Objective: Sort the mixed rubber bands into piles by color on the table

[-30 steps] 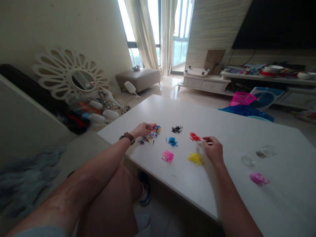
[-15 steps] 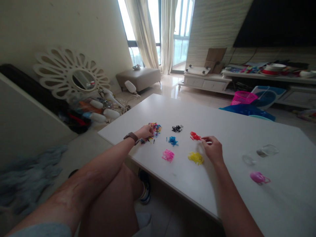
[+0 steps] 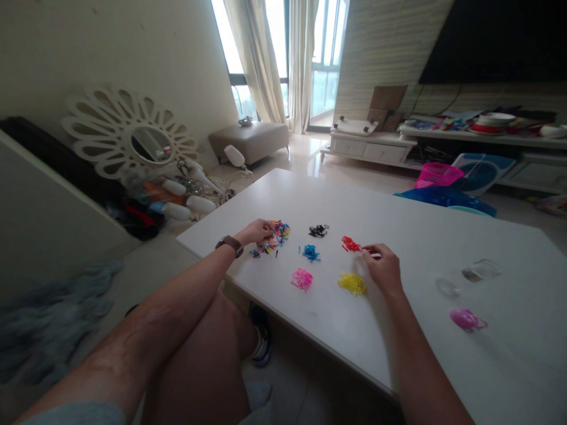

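Small mixed-colour bands lie in a heap [image 3: 280,235] at the left of the white table [image 3: 328,195]. My left hand [image 3: 261,230], a watch on its wrist, is at this heap with its fingers pinched; what they hold is too small to name. Separate piles lie to the right: black [image 3: 318,231], blue [image 3: 310,253], pink [image 3: 302,279], yellow [image 3: 352,283] and red [image 3: 351,244]. My right hand [image 3: 381,264] rests beside the red pile, thumb and forefinger closed together at its right edge. Whatever is between those fingertips is too small to make out.
A clear jar [image 3: 482,270], a round clear lid [image 3: 448,287] and a pink object with a loop [image 3: 468,319] are on the table's right side. Beyond the table stand a padded bench [image 3: 250,141] and a pink basket [image 3: 438,175]. Lamp parts lie on the floor left.
My left hand has shifted slightly left and up over the mixed heap, uncovering more of its near part. My right hand has hardly moved.
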A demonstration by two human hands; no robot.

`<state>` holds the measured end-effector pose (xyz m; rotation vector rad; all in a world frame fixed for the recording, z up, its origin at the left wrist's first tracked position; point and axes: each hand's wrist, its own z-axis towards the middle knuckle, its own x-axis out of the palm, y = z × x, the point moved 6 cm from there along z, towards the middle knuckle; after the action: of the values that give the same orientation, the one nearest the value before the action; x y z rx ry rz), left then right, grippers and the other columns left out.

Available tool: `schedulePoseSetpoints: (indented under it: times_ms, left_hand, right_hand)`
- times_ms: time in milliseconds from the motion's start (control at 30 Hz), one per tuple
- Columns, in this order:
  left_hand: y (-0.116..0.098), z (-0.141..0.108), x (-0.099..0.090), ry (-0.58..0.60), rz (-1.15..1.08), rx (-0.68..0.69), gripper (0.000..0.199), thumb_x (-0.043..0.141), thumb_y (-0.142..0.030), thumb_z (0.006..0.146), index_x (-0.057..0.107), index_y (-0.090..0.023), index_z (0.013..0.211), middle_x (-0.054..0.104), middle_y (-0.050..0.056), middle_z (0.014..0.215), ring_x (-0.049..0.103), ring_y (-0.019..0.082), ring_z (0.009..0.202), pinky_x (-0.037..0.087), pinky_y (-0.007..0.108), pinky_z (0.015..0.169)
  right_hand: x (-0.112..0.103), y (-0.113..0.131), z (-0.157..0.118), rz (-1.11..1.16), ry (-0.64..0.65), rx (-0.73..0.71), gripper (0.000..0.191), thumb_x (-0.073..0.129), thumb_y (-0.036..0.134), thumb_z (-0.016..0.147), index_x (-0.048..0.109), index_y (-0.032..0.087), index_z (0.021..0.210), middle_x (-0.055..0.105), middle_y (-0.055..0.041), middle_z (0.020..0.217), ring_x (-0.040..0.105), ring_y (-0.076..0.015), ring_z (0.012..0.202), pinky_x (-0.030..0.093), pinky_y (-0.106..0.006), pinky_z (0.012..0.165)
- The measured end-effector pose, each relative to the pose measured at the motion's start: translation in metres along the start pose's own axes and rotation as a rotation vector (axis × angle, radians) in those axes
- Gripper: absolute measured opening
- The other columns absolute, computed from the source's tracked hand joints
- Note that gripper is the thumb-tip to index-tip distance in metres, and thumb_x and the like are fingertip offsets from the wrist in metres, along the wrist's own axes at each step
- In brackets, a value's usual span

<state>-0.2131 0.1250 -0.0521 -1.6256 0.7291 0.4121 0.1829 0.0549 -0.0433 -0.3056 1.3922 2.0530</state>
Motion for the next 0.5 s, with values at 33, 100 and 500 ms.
schedulePoseSetpoints:
  times_ms: [33,100,500]
  left_hand:
    - [0.0008,-0.0002,0.0006,0.003,-0.006,-0.009,0.031,0.070,-0.044,0.069,0.065,-0.014,0.072,0.063,0.002,0.062,0.052,0.011,0.053,0.038,0.022,0.050]
    - [0.0018,-0.0006,0.0020,0.012,-0.017,-0.020,0.030,0.070,-0.043,0.070,0.067,-0.013,0.073,0.064,0.002,0.063,0.052,0.011,0.053,0.038,0.022,0.049]
    - [0.0045,-0.0025,0.0040,0.047,-0.118,-0.014,0.028,0.068,-0.019,0.064,0.075,-0.010,0.089,0.059,0.000,0.058,0.048,0.010,0.051,0.036,0.022,0.049]
  right_hand:
    - [0.0000,0.0001,0.0001,0.000,-0.001,0.001,0.020,0.058,0.034,0.078,0.069,0.017,0.081,0.070,-0.0076,0.088,0.064,-0.0191,0.073,0.055,-0.033,0.068]
    - [0.0002,0.0004,0.0002,-0.001,0.002,0.003,0.020,0.057,0.033,0.078,0.069,0.017,0.080,0.069,-0.0073,0.087,0.064,-0.0192,0.073,0.055,-0.034,0.068]
    - [0.0016,-0.0003,0.0007,0.006,0.010,-0.008,0.020,0.058,0.033,0.078,0.069,0.017,0.081,0.069,-0.0071,0.087,0.064,-0.0190,0.073,0.055,-0.033,0.068]
